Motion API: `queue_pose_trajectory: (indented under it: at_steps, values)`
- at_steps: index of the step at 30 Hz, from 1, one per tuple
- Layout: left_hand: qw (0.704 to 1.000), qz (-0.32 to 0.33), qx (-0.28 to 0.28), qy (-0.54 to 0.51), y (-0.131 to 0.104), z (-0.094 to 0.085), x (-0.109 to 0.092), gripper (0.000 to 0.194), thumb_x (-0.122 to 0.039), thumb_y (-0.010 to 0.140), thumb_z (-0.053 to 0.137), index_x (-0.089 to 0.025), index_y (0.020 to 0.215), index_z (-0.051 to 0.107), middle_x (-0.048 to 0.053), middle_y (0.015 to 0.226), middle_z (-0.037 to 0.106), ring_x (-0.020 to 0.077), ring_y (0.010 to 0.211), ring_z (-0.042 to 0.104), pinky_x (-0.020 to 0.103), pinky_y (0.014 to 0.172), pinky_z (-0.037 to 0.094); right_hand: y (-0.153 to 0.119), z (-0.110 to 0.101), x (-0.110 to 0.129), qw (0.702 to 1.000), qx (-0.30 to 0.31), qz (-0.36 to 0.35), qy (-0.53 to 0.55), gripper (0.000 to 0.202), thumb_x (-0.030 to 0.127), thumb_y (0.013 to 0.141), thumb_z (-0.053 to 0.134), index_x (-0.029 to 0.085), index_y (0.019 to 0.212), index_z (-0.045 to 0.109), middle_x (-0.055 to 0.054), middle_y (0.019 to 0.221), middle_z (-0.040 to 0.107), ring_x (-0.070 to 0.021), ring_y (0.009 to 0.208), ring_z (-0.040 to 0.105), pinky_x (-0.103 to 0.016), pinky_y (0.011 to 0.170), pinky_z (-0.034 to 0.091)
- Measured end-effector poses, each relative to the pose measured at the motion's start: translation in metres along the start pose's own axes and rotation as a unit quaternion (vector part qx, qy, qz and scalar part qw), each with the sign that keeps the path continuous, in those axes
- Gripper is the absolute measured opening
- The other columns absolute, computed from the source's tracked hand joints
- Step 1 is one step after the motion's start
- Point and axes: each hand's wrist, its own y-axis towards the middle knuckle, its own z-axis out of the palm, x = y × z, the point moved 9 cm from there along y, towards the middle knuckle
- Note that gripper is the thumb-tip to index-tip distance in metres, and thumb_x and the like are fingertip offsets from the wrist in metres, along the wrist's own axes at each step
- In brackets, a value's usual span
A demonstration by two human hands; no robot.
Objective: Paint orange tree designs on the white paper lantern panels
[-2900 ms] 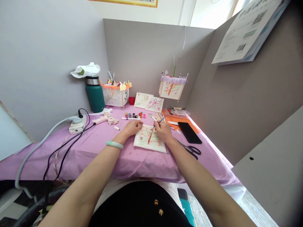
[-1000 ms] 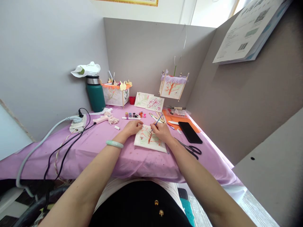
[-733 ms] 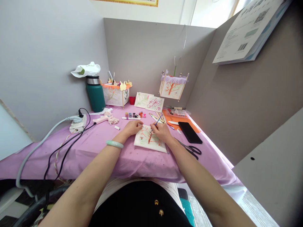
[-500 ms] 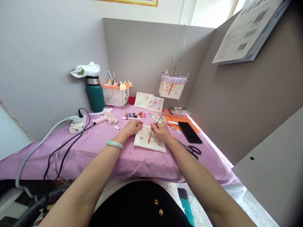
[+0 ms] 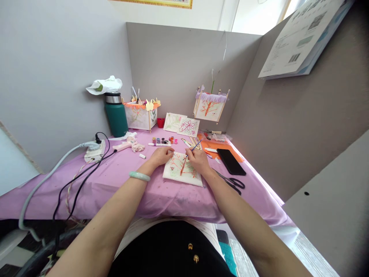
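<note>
A white panel [image 5: 176, 174], painted with an orange-red tree and green dabs, lies on the purple tablecloth in front of me. My right hand [image 5: 197, 159] pinches a thin blue paintbrush [image 5: 197, 143], its lower end over the panel's upper middle. At the upper left corner of the panel is my left hand [image 5: 163, 156], fingers curled in and closed at the edge; the fingertips are partly hidden. Just beyond the hands are a purple-and-white marker [image 5: 159, 144] and several small paint pots [image 5: 165, 141].
Scissors [image 5: 233, 182] and a black phone [image 5: 231, 161] lie to the right, near an orange sheet [image 5: 238, 154]. A green bottle [image 5: 117, 117], a power strip [image 5: 95, 151] with cables and a pink glue gun [image 5: 122, 146] are left. Painted cards [image 5: 188, 127] and a hanging lantern [image 5: 211, 107] are behind.
The paintbrush has shifted slightly up and right over the panel and leans more to the right, my right hand moving with it. My left hand stays at the corner.
</note>
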Motion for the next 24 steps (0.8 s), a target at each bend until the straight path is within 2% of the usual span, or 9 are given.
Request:
queue_pose_trajectory:
  at_steps: [6, 12, 18, 24]
  values:
    - [1.0, 0.0, 0.004, 0.0, 0.0, 0.001, 0.0, 0.034, -0.034, 0.077, 0.044, -0.019, 0.101, 0.064, 0.004, 0.094, 0.067, 0.0169, 0.081, 0.059, 0.027, 0.076, 0.043, 0.0, -0.001, -0.003, 1.0, -0.012, 0.006, -0.005, 0.032, 0.036, 0.088, 0.037, 0.02, 0.071, 0.06, -0.001, 0.065, 0.064, -0.0124, 0.064, 0.058, -0.021, 0.06, 0.036]
    - [1.0, -0.006, 0.004, 0.002, 0.0, 0.0, 0.0, 0.035, -0.034, 0.077, 0.045, -0.019, 0.102, 0.064, 0.004, 0.094, 0.067, 0.0168, 0.081, 0.059, 0.026, 0.076, 0.043, -0.002, 0.007, 0.007, 0.997, 0.05, -0.023, 0.058, 0.033, 0.034, 0.087, 0.038, 0.019, 0.069, 0.06, 0.001, 0.06, 0.062, -0.0112, 0.061, 0.058, -0.02, 0.06, 0.037]
    - [1.0, -0.004, 0.006, -0.002, 0.0, -0.001, -0.002, 0.034, -0.034, 0.077, 0.045, -0.019, 0.102, 0.064, 0.005, 0.096, 0.067, 0.0171, 0.082, 0.058, 0.027, 0.077, 0.043, -0.004, 0.01, 0.011, 0.99, 0.078, -0.027, 0.114, 0.034, 0.034, 0.088, 0.037, 0.018, 0.068, 0.06, 0.002, 0.057, 0.061, -0.0098, 0.058, 0.057, -0.019, 0.06, 0.038]
    - [1.0, 0.001, 0.001, -0.002, 0.0, -0.001, -0.002, 0.034, -0.033, 0.077, 0.045, -0.02, 0.102, 0.064, 0.004, 0.095, 0.067, 0.0167, 0.081, 0.059, 0.027, 0.077, 0.043, -0.002, 0.005, 0.01, 0.995, 0.045, -0.023, 0.08, 0.032, 0.034, 0.087, 0.038, 0.019, 0.071, 0.061, 0.0, 0.062, 0.063, -0.0113, 0.065, 0.059, -0.02, 0.063, 0.039]
